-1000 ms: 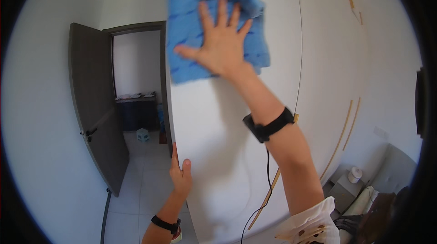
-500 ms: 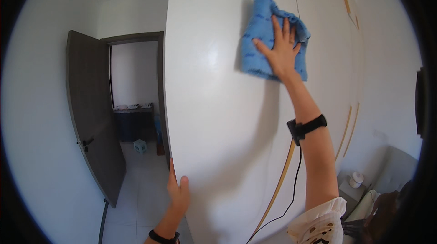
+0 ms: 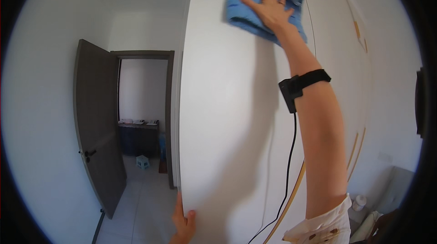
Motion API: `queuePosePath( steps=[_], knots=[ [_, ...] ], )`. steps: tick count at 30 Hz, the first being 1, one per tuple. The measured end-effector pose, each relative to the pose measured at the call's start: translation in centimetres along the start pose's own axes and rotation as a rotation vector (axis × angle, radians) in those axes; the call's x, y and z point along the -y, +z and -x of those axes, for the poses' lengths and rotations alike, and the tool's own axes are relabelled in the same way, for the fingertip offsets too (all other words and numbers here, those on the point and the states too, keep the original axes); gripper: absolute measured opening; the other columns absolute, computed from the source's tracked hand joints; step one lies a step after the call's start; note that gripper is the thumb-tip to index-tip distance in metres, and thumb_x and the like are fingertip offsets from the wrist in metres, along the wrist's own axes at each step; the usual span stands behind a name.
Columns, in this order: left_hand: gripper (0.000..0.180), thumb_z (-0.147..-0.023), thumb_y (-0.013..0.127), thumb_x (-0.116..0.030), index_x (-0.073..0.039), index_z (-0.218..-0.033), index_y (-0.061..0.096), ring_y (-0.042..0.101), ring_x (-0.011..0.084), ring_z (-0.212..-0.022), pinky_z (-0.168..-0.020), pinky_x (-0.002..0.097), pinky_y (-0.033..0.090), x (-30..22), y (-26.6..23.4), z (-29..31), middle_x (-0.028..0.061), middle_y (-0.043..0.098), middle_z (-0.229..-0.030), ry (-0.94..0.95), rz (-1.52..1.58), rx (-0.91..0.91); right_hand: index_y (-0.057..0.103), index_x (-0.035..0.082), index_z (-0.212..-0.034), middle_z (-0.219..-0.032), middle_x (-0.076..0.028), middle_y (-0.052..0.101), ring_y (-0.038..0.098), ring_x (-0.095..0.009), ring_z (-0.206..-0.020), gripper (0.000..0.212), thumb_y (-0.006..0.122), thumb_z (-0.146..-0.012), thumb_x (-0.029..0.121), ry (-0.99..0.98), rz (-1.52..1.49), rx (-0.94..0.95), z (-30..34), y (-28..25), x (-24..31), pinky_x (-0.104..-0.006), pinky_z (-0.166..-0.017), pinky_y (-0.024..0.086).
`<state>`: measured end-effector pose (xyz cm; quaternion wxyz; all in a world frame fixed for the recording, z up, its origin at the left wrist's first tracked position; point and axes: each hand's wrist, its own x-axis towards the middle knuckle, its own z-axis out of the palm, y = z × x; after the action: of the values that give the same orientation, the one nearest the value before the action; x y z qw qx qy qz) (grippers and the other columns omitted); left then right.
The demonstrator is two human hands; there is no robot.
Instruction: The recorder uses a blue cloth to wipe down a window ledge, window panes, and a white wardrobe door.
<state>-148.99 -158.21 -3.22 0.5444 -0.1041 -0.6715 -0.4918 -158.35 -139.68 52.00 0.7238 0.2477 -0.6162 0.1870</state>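
A thick blue cloth [image 3: 242, 10] with darker marks lies against the upper part of a white wardrobe panel [image 3: 218, 121]. My right hand [image 3: 272, 12] presses it there, palm flat and fingers spread, with the arm stretched upward. A ring shows on one finger. Lower down, my left hand [image 3: 184, 224] is closed around the panel's left edge, thumb on the front face and the other fingers partly hidden at the edge. A black strap with a small box [image 3: 291, 91] sits on my right forearm, and a black cable hangs from it.
To the left a dark door [image 3: 98, 125] stands open beside a doorway, with a small pale stool [image 3: 142, 162] on the floor beyond. Yellow handle strips [image 3: 356, 153] run along the wardrobe at right. A grey headboard [image 3: 395, 189] and a white canister [image 3: 359, 202] are at lower right.
My right hand has slid the cloth upward and slightly left on the panel. The view has shifted, so the doorway and my left hand appear lower and farther right; the left hand keeps its grip.
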Motion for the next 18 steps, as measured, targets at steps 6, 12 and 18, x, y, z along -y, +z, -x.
queuePosePath(
  steps=[6,12,18],
  knots=[
    [0.055,-0.082,0.057,-0.03,-0.001,-0.126,0.044,0.052,0.0369,-0.1,-0.086,0.0496,0.039,8.5,-1.6,5.8,0.0225,0.05,-0.122,-0.117,-0.515,0.07,0.036,0.018,-0.134,-0.144,-0.018,0.021,0.018,-0.039,-0.132,0.074,0.051,-0.07,0.053,-0.32,-0.026,-0.028,2.3,-3.8,11.7,-0.0576,-0.101,0.012],
    [0.052,-0.082,0.058,-0.028,-0.001,-0.125,0.044,0.053,0.037,-0.098,-0.078,0.0517,0.042,4.3,-1.9,4.1,0.0249,0.048,-0.123,-0.353,-0.224,0.06,0.032,0.018,-0.139,-0.147,-0.015,0.021,0.017,-0.033,-0.135,0.08,0.048,-0.076,0.065,-0.734,-0.128,-0.039,-2.8,-3.2,4.9,-0.0541,-0.107,0.013],
    [0.055,-0.088,0.052,-0.036,0.003,-0.125,0.042,0.055,0.0237,-0.084,-0.07,0.0378,0.042,3.8,-2.9,4.4,0.0166,0.055,-0.105,-0.038,-0.263,0.042,0.025,0.02,-0.142,-0.149,-0.014,0.014,0.012,-0.034,-0.137,0.094,0.043,-0.07,0.077,0.027,-0.03,0.126,-5.4,-3.7,0.8,-0.0541,-0.108,0.009]
  ],
)
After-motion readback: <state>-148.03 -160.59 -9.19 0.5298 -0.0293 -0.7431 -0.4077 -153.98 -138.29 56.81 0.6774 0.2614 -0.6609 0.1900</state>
